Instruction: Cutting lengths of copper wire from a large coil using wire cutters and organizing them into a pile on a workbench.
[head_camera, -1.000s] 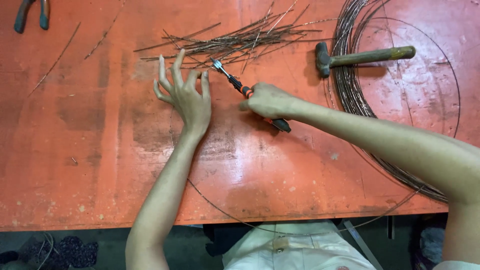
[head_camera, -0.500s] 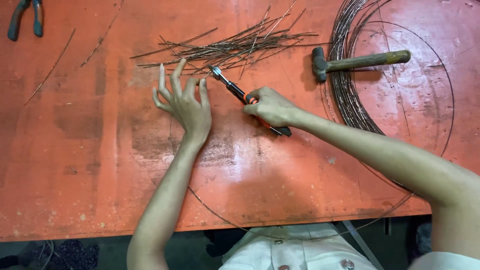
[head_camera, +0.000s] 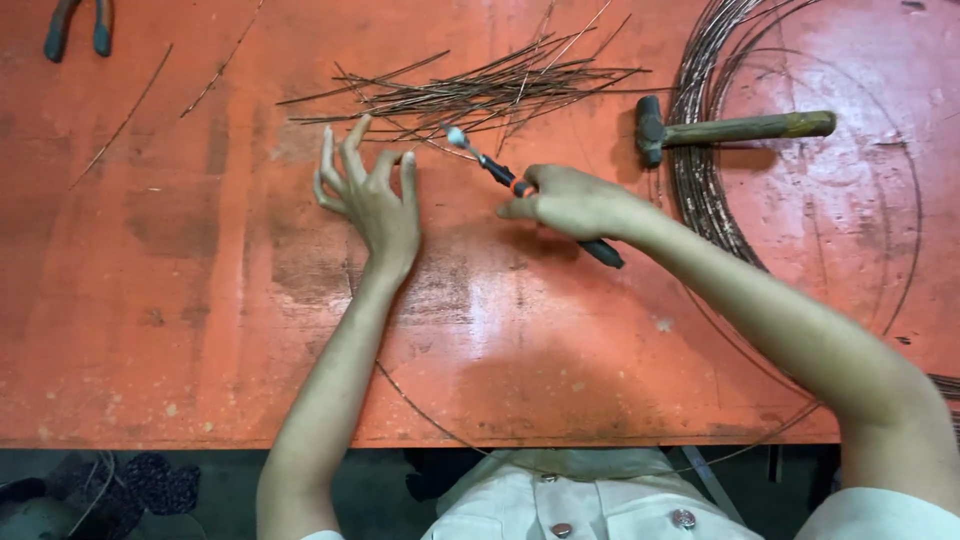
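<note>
My right hand (head_camera: 572, 202) grips a pair of cutting pliers (head_camera: 487, 162) with black and orange handles, jaws pointing up-left toward a pile of short cut wire pieces (head_camera: 470, 88). My left hand (head_camera: 370, 195) rests on the orange table (head_camera: 200, 300) with its fingers spread, just left of the plier jaws and below the wire pile. It holds nothing that I can make out. A thin wire runs under the left wrist in a long curve toward the table's front edge.
A hammer (head_camera: 735, 128) with a wooden handle lies on a large coil of wire (head_camera: 700, 170) at the right. A second pair of pliers (head_camera: 75, 25) lies at the far top left. Loose long wires (head_camera: 125, 118) lie at the upper left.
Both hands stayed close together near the wire pile. The view shifted slightly, and the pliers in my right hand tilted a little lower toward the table.
</note>
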